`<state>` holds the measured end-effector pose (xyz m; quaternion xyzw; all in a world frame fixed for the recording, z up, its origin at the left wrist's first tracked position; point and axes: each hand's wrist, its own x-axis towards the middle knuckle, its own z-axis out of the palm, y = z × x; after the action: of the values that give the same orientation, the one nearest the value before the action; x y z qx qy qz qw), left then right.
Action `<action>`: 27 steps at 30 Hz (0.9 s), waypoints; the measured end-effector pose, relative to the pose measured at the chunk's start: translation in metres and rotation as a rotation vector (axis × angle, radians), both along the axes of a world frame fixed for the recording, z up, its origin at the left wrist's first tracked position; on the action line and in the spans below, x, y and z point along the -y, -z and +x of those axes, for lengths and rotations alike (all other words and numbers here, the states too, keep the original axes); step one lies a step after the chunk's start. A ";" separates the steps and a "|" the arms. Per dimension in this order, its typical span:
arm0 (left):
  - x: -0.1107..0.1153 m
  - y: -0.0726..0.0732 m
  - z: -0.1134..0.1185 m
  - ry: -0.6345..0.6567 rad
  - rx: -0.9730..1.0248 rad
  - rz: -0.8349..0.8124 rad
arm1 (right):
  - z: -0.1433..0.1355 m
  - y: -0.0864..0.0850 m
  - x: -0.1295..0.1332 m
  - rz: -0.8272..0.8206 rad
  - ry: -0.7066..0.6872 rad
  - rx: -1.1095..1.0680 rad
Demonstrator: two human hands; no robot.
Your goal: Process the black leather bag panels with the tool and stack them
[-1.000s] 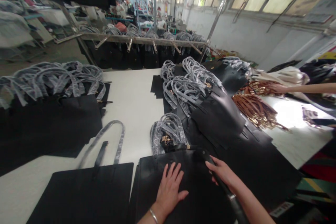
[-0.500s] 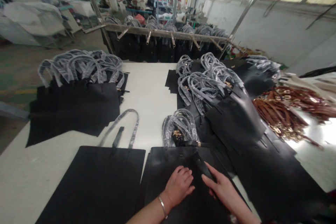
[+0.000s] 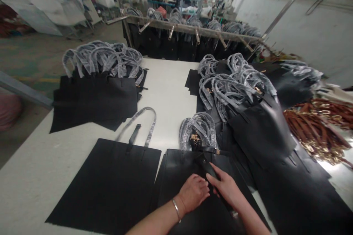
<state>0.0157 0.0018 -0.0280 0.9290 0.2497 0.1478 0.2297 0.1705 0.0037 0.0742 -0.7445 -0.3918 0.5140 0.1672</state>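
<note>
The left hand (image 3: 194, 192), fingers curled, rests on a black bag (image 3: 173, 176), probably steadying it; whether it pinches anything I cannot tell. Close at its three o'clock, the right hand (image 3: 224, 187) clasps a slim black tool (image 3: 207, 165) slanted over the bag. Plastic-wrapped handles (image 3: 211, 119) lie at twelve, seemingly kept clear. Another bag (image 3: 110, 180) lies at nine, a pile of bags (image 3: 261, 132) at two.
</note>
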 end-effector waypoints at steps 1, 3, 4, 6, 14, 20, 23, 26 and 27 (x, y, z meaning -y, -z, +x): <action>0.000 -0.001 0.000 0.003 -0.005 -0.003 | -0.004 -0.002 -0.003 0.033 0.004 0.025; 0.001 -0.001 -0.003 0.000 -0.004 -0.008 | -0.011 -0.006 -0.005 0.093 -0.006 0.054; 0.002 0.000 -0.005 -0.006 0.005 -0.009 | -0.014 -0.009 -0.005 0.109 -0.020 0.056; 0.007 0.003 -0.010 -0.021 0.027 -0.004 | -0.019 -0.013 -0.002 0.084 -0.058 0.036; 0.019 0.013 -0.011 -0.037 -0.029 -0.038 | -0.050 -0.004 -0.016 0.126 -0.180 0.012; 0.015 0.008 -0.013 -0.022 0.016 -0.064 | -0.048 0.001 -0.021 0.153 -0.170 0.046; 0.017 0.012 -0.010 -0.022 0.000 -0.056 | -0.046 0.001 -0.016 0.135 -0.202 0.008; 0.017 0.013 -0.009 -0.042 0.022 -0.037 | -0.052 0.000 -0.018 0.144 -0.189 0.040; 0.017 0.012 -0.009 -0.045 0.024 -0.035 | -0.053 0.000 -0.018 0.141 -0.191 0.050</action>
<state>0.0068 -0.0150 -0.0397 0.9172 0.2702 0.1596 0.2456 0.1171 0.0219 0.0738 -0.7028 -0.5001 0.4801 0.1597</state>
